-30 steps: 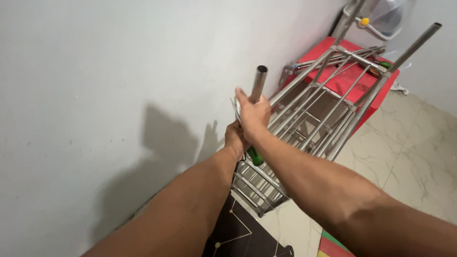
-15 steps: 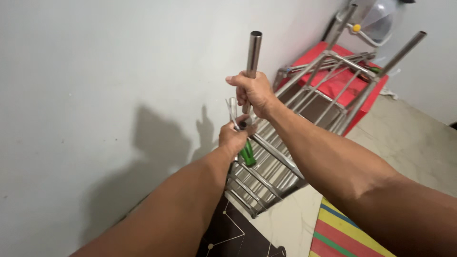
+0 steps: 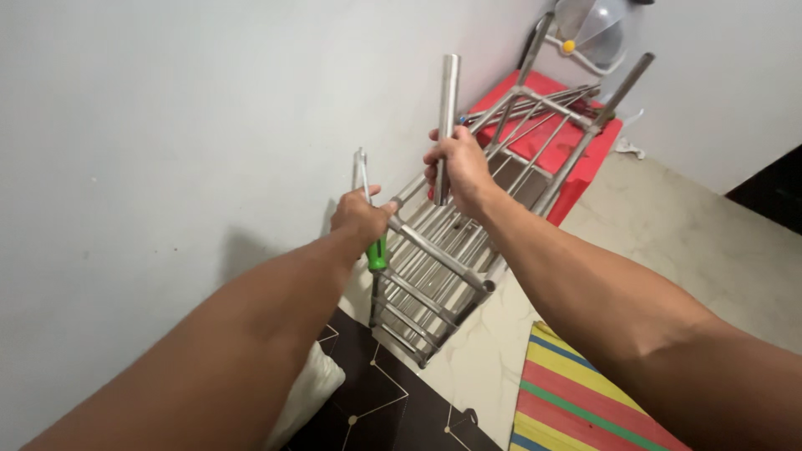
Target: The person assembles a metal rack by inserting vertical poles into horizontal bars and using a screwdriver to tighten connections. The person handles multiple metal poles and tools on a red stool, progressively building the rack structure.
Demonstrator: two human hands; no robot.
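A stainless steel rack [image 3: 443,276] of tubes and slats lies tipped on the floor against the white wall. My right hand [image 3: 455,167] grips a loose upright steel tube [image 3: 448,100] just above the rack's near corner. My left hand [image 3: 359,219] is closed around a green-handled screwdriver [image 3: 378,253], its metal shaft [image 3: 361,171] pointing up, with the fist resting by the rack's corner post. Both forearms reach in from the bottom of the view.
A red box [image 3: 576,142] supports the rack's far end. A clear plastic dome lamp [image 3: 593,33] leans at the top right. A striped coloured mat [image 3: 585,397], a dark patterned mat [image 3: 384,409] and a white cushion [image 3: 313,388] lie on the pale tiled floor.
My right hand has lifted the loose tube up and clear of the rack. My left hand with the screwdriver has shifted left, and the view has pulled back.
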